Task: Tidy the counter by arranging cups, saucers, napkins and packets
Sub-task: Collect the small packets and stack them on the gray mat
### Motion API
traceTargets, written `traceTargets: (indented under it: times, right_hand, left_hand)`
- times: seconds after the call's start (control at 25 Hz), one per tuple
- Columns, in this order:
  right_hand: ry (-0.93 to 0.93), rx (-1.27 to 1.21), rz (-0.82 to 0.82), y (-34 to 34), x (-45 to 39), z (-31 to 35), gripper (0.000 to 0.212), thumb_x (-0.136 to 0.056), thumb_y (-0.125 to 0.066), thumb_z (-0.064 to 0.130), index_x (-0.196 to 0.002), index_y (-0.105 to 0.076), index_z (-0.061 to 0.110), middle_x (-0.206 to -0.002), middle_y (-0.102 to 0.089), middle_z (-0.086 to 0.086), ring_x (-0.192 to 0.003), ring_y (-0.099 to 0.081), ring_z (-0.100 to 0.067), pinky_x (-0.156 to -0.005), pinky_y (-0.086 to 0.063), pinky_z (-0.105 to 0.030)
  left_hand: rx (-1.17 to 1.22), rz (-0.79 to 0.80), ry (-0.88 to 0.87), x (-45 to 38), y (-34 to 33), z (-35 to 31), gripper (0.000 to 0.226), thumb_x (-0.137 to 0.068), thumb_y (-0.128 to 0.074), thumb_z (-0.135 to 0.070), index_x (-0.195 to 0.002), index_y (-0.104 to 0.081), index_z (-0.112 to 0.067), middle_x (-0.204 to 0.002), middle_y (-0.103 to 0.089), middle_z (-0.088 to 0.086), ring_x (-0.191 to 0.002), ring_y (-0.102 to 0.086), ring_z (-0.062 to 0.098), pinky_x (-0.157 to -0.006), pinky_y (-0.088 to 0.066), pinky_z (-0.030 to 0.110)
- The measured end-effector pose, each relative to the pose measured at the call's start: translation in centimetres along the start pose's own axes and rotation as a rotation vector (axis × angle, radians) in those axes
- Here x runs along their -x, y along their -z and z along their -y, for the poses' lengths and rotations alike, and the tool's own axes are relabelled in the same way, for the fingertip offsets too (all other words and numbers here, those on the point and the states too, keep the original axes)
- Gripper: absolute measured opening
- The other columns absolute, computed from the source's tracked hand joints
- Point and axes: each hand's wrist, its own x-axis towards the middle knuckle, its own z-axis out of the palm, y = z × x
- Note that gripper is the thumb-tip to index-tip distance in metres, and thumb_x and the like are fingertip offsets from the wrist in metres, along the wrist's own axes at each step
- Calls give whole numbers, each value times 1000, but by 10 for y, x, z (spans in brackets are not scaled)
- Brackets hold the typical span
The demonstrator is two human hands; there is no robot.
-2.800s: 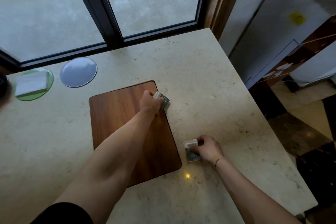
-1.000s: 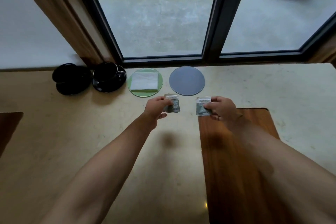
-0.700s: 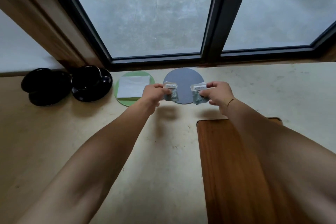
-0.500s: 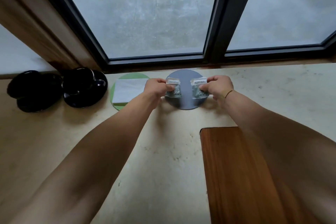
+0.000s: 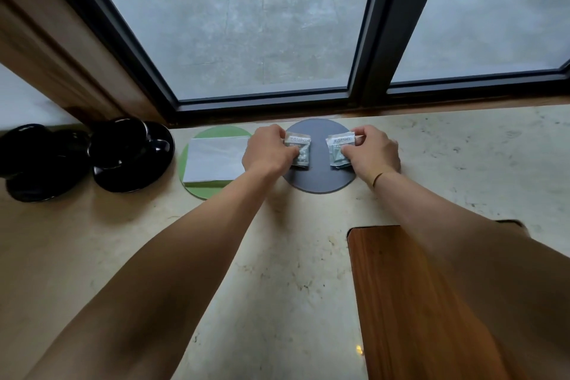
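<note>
head view: the left hand (image 5: 267, 151) pinches the left packet (image 5: 299, 151) and the right hand (image 5: 373, 152) pinches the right packet (image 5: 339, 151), each grip narrow, thumb and fingertips on the packet's outer edge. both packets lie over the dark round coaster (image 5: 319, 177) by the window, apart from each other, long axes running away from the person, printed ends toward the glass. whether they already rest flat on it is hard to tell. each hand sits outboard of its own packet, so letting go likely means drawing the hands sideways apart. the napkin (image 5: 214, 160) lies on the green coaster (image 5: 200, 190), beside black cups and saucers (image 5: 132, 154) on the counter (image 5: 277, 256).
</note>
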Motion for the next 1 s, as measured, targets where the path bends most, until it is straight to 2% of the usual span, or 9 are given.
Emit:
traceTargets:
  times: [0.12, 0.24, 0.36, 0.48, 0.56, 0.68, 1.0]
  right_hand:
    - [16, 67, -21, -4, -2, -1, 52, -88, -63, 25, -137, -46, 29, -127, -57, -4, -120, -40, -26, -87, -44, -37]
    - [53, 90, -107, -3, 1, 2, 49, -88, -58, 28, -136, -45, 30, -130, -50, -5, -120, -37, -27, -90, -40, -36]
    - [322, 198, -216, -4, 16, 9, 38, -88, -53, 31, -126, -57, 28, -127, -51, -4, -115, -38, -26, -90, -37, -34]
    - [546, 425, -113, -12, 28, 14, 39, -87, -53, 34, -125, -59, 28, -139, -41, -2, -126, -29, -26, -99, -33, -38]
    - [550, 527, -8, -17, 30, 16, 42, -86, -51, 38, -127, -57, 29, -151, -29, -3, -138, -13, -28, -110, -21, -46]
    - [541, 608, 93, -19, 30, 14, 45, -86, -48, 41, -130, -53, 30, -158, -14, -5, -143, 4, -33, -116, -4, -53]
    - [519, 587, 147, -24, 30, 11, 58, -85, -48, 40, -142, -38, 36, -160, -11, -4, -145, 12, -32, -117, 4, -54]
  left_hand:
    - [-61, -8, -61, -4, -3, 3, 54, -78, -72, -40, -127, -52, -29, -119, -60, 3, -111, -55, 26, -87, -51, 45]
    - [-59, -9, -154, -6, 1, 7, 54, -82, -67, -40, -132, -48, -31, -124, -53, 5, -118, -48, 25, -90, -49, 45]
    - [-109, 32, -318, -10, 13, 13, 57, -81, -63, -37, -135, -48, -31, -127, -49, 2, -121, -37, 23, -96, -45, 43]
    - [-371, 171, -533, -16, 23, 12, 78, -71, -72, -43, -143, -41, -34, -138, -40, 2, -123, -29, 27, -102, -39, 42]
    - [-519, 221, -603, -22, 27, 7, 87, -68, -76, -48, -145, -37, -35, -143, -35, 1, -127, -27, 28, -101, -39, 43]
    - [-635, 273, -648, -31, 30, -1, 85, -66, -78, -52, -141, -42, -36, -143, -35, 0, -129, -26, 28, -99, -38, 44]
    - [-547, 358, -608, -36, 31, 9, 78, -70, -74, -48, -139, -41, -41, -137, -39, -1, -122, -28, 24, -102, -39, 42]
